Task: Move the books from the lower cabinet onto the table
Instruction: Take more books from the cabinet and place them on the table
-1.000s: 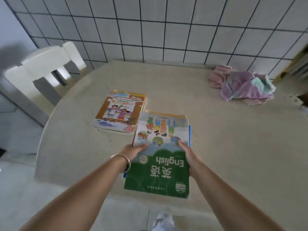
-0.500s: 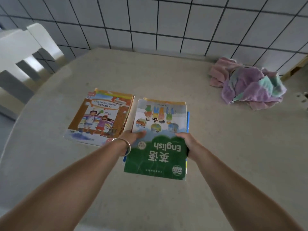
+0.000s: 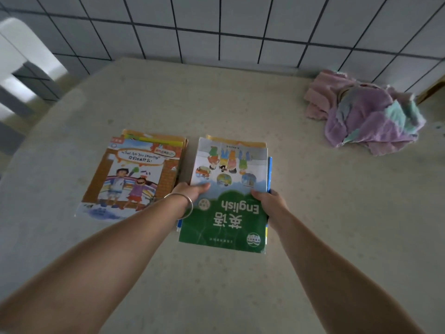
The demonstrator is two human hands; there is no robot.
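Note:
A stack of books topped by a green and white "English" book (image 3: pixel 228 196) lies on the beige table (image 3: pixel 313 213). My left hand (image 3: pixel 190 191), with a silver bangle on the wrist, grips the stack's left edge, thumb on the cover. My right hand (image 3: pixel 269 201) grips its right edge. Just to the left lies a second stack of picture books (image 3: pixel 134 174) with an orange cover on top, nearly touching the held stack. The lower cabinet is out of view.
A crumpled pink, purple and teal cloth (image 3: pixel 366 112) lies at the table's far right. A white chair (image 3: pixel 21 68) stands off the left side. A tiled wall (image 3: pixel 240 27) runs behind the table.
The English stack has moved from overhanging the table's near edge to lying fully on the table beside the picture books. Both hands keep their grip on its sides.

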